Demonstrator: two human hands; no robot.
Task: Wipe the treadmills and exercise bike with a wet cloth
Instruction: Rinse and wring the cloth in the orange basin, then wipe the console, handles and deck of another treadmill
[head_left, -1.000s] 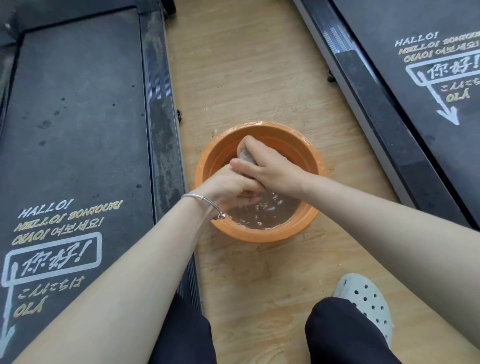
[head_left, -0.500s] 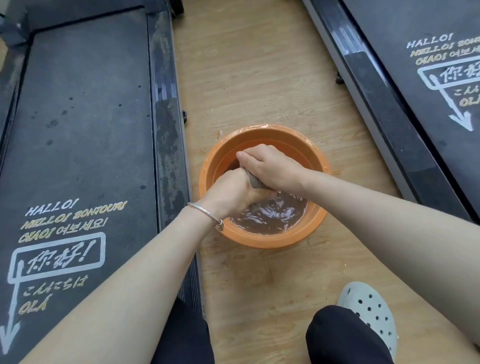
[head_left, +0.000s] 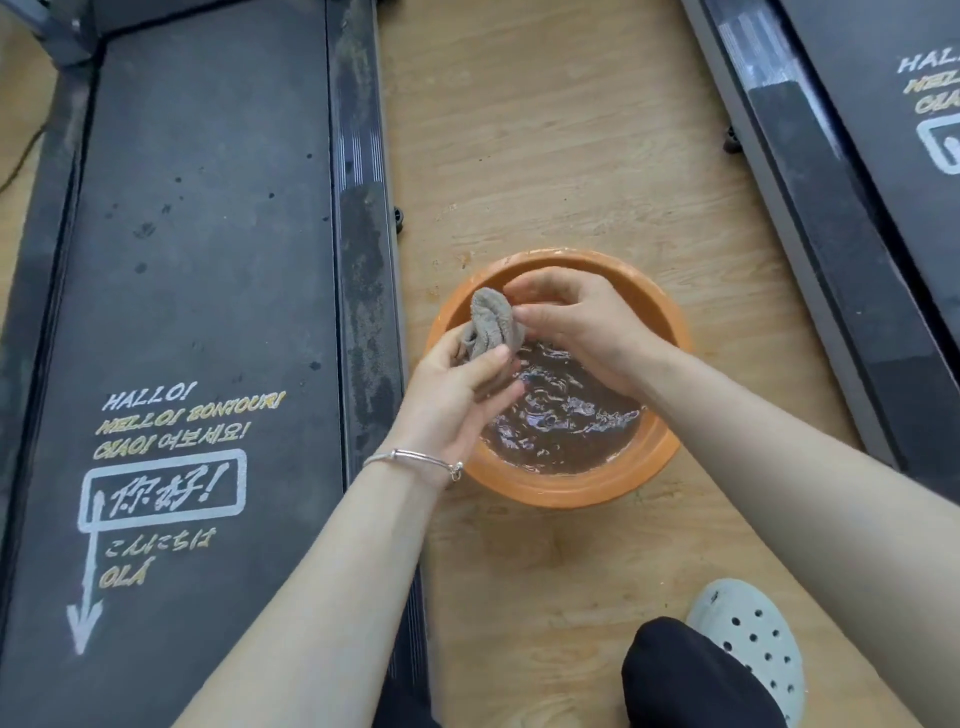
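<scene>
We see bright, even light, soft shadows, glints on the rippled brown water (head_left: 561, 410) at centre, and wide-angle bending toward three and nine o'clock.

bare floor (head_left: 545, 130) beyond basin (head_left: 566, 491), treadmills (head_left: 208, 234) flanking both sides

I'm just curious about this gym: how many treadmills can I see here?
2. One treadmill lies on the left, beside the orange basin; the other treadmill runs along the right edge, partly cut off. More may stand out of view.
</scene>
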